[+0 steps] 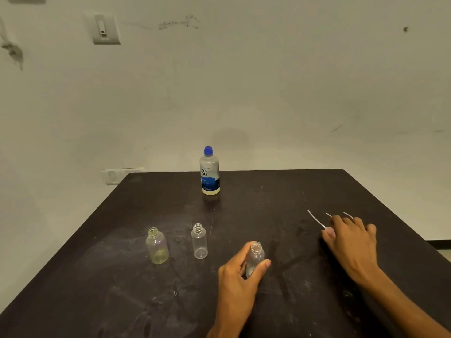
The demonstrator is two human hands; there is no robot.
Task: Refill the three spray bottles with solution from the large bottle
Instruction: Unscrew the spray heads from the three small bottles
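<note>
Spray bottles stand open-necked on the dark desk, all three with their pump tops off. One small bottle sits in the left hand, whose grip closes around its body: thumb on the near-left side, fingers wrapped round the right, neck clear above them. It stands upright on the desk, near the front middle. The right hand lies palm down further right, fingers curled over the pump tops; the thin white dip tubes poke out beyond the fingertips. I cannot tell whether that grip is pinching a top or only resting on it.

Left of the held bottle stands a second clear bottle, which looks empty, and further left a third bottle with a yellowish tint low down. The large bottle stands well back near the far edge of the desk, its blue cap on, with pale yellow liquid showing at its base.

By my reading, the uncapping step is about finished and no pouring has begun. The next move calls for the right hand to leave the tops, reach back for the large bottle and open it, while the left steadies a narrow neck; a slow, careful pour seems wise to avoid spills.
</note>
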